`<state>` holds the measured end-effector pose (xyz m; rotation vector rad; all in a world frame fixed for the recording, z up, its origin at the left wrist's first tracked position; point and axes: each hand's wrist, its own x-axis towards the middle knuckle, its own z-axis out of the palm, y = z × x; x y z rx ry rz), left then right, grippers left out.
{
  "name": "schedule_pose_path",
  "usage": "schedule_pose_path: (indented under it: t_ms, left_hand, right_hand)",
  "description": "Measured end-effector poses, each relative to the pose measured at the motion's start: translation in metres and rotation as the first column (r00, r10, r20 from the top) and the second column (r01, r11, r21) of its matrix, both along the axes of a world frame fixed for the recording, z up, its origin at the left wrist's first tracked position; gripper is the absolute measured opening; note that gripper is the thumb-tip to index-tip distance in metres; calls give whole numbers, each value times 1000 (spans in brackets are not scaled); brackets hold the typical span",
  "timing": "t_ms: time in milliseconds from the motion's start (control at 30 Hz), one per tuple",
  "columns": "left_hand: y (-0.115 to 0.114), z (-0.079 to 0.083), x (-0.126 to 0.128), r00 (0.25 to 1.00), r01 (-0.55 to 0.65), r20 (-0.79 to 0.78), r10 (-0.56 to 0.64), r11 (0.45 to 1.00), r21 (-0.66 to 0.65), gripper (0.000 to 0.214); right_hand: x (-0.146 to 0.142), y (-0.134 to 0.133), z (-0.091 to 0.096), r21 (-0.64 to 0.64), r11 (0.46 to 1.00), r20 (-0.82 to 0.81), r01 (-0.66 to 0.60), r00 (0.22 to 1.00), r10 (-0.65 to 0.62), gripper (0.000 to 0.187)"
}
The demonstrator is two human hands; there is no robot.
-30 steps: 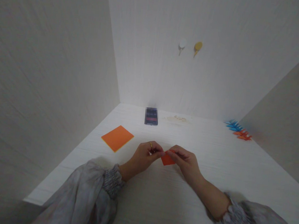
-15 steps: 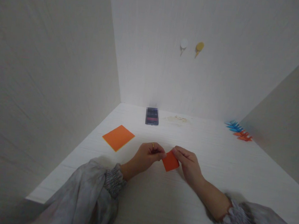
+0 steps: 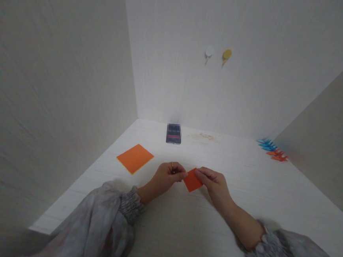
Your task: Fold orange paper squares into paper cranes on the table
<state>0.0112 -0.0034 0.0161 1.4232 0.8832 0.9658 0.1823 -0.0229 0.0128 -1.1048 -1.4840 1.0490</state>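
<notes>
A small folded orange paper (image 3: 191,180) is held just above the white table (image 3: 181,224) between both hands. My left hand (image 3: 166,177), with a ring on one finger, pinches its left corner with curled fingers. My right hand (image 3: 216,184) pinches its right edge between thumb and fingertips. Both wrists come from loose grey sleeves at the table's near edge.
A stack of orange square paper (image 3: 135,158) lies to the left. A dark phone (image 3: 174,133) rests near the back wall. Several blue folded figures (image 3: 266,144) and orange folded figures (image 3: 279,155) sit at the far right. Two hooks (image 3: 217,55) hang on the back wall. Walls close in left and right.
The folded paper has turned in my fingers and now shows more of its flat orange face. Both hands stayed in about the same spot.
</notes>
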Motion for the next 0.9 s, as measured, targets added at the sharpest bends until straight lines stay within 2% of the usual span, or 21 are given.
schedule_pose_path:
  t_ms: [300, 500, 667, 900]
  left_hand:
    - [2, -3, 2, 996, 85, -9, -85, 994, 74, 23]
    - [2, -4, 3, 987, 58, -157, -38, 991, 119, 15]
    - [0, 2, 4, 965, 20, -263, 25, 985, 169, 11]
    - [3, 2, 2, 953, -108, -262, 154, 977, 184, 11]
  right_hand:
    - [-8, -5, 5, -16, 998, 126, -59, 990, 60, 23]
    - [-12, -6, 7, 9, 997, 247, -79, 966, 74, 23]
    - [-12, -2, 5, -14, 998, 284, -67, 957, 68, 24]
    - [-7, -3, 13, -72, 996, 267, -54, 961, 71, 23]
